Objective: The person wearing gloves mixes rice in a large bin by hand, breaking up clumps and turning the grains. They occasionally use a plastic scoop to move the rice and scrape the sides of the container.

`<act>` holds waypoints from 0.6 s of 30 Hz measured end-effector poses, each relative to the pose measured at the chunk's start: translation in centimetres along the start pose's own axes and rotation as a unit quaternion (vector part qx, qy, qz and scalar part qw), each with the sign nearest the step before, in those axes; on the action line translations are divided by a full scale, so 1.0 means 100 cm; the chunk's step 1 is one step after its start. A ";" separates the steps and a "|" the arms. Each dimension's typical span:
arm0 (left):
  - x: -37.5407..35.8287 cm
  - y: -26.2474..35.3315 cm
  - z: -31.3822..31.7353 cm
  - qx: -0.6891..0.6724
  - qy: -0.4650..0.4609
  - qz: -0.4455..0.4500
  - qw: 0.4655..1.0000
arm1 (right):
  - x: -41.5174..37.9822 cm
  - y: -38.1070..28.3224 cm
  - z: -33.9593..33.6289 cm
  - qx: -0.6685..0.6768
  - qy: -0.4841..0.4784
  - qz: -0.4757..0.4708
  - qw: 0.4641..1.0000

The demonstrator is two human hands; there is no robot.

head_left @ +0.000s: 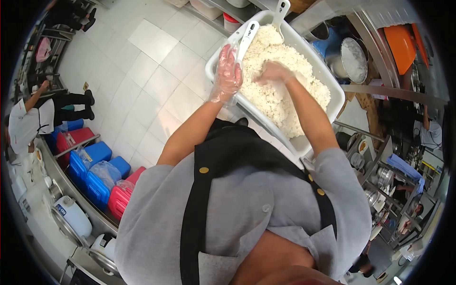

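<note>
A large white tub [336, 90] holds a heap of white rice [299, 66]. My left hand [228, 76], in a clear plastic glove, is at the tub's left rim, its fingers pointing up and somewhat apart, beside a white paddle [247, 40]. Whether it touches the paddle is unclear. Over the middle of the rice is my right hand [274, 72], smeared by motion, its fingertips at the rice and hard to make out. A second white paddle [280, 13] leans at the tub's far corner, its lower end in the rice.
Right of the tub stands a metal pot [352, 59], with orange pieces [400, 47] beyond. Tiled floor [154, 71] lies to the left. Blue and red bins [95, 178] line a steel counter at lower left, near a person in white [35, 116]. Metal shelves with cookware are at right.
</note>
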State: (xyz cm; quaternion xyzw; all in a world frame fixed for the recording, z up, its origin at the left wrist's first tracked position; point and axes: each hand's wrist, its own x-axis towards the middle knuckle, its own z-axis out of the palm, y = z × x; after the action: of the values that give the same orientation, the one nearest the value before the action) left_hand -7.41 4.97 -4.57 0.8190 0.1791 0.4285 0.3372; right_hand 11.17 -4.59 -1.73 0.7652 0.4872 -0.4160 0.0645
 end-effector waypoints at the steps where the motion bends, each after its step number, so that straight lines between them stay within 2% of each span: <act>1: 0.000 0.000 0.000 0.010 -0.014 0.009 1.000 | 0.015 0.014 0.009 0.085 -0.004 -0.011 0.996; 4: 0.003 0.000 0.000 0.027 -0.033 0.033 0.999 | 0.014 -0.007 -0.007 0.119 -0.123 0.043 0.984; 7: 0.003 0.000 -0.001 0.050 -0.045 0.043 0.997 | 0.069 0.036 0.020 0.127 -0.173 0.025 0.976; 9: 0.002 0.008 -0.003 0.074 -0.063 0.004 0.995 | 0.079 0.062 0.039 0.272 -0.201 -0.033 0.940; 10: 0.004 0.008 -0.003 0.073 -0.058 0.001 0.996 | 0.074 0.055 0.033 0.341 -0.213 -0.062 0.914; 12: 0.000 0.011 -0.003 0.063 -0.057 -0.014 0.996 | 0.045 0.033 0.017 0.246 -0.158 0.005 0.956; 14: -0.005 0.006 0.001 0.060 -0.034 0.008 0.998 | 0.036 0.032 0.010 0.193 -0.118 -0.032 0.974; 16: -0.003 0.004 0.002 0.061 -0.030 0.026 0.997 | 0.050 0.043 0.026 0.226 -0.091 -0.043 0.969; 18: -0.001 0.009 -0.002 0.063 -0.058 0.007 0.996 | 0.058 0.050 0.034 0.225 -0.074 -0.049 0.970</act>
State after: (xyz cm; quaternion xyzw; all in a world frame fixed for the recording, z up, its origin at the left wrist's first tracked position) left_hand -7.66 4.37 -3.90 0.8632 0.1807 0.3706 0.2914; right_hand 14.27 -4.86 -9.55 0.7025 0.4118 -0.5729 -0.0935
